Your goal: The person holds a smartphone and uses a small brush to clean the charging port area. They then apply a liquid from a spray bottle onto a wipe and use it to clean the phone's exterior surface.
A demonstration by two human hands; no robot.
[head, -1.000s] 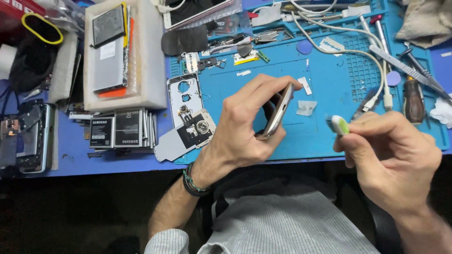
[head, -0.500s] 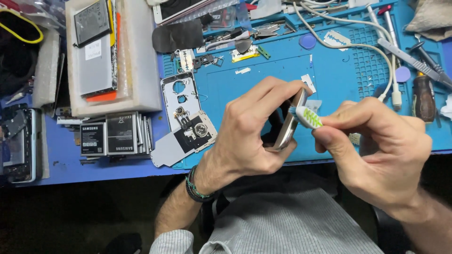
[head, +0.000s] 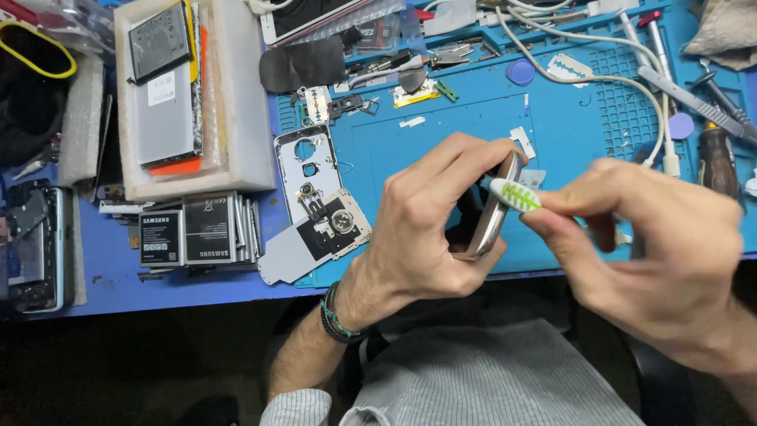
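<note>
Phone sits edge-on in my left hand, held above the near edge of the table, over the blue mat. My left grip is closed on it: fingers curl over the top end, thumb braces the lower end. Its long axis runs from the table's near edge toward the far edge, tilted slightly to the right at the top, with the thin metal rim facing my right hand.

My right hand pinches a small brush with a white-and-green head; that grip is closed on its handle, which I can't see past the fingers. The brush head points left and touches, or lies just beside, the phone's upper rim. I can't tell whether the bristles actually press on it. So the phone lies directly left of the brush, and the right hand is the one nearer the working edge.

Left of my hands on the mat lies a bare phone frame; further left a stack of batteries and a white tray holding more. Cables and screwdrivers lie toward the far right corner.
</note>
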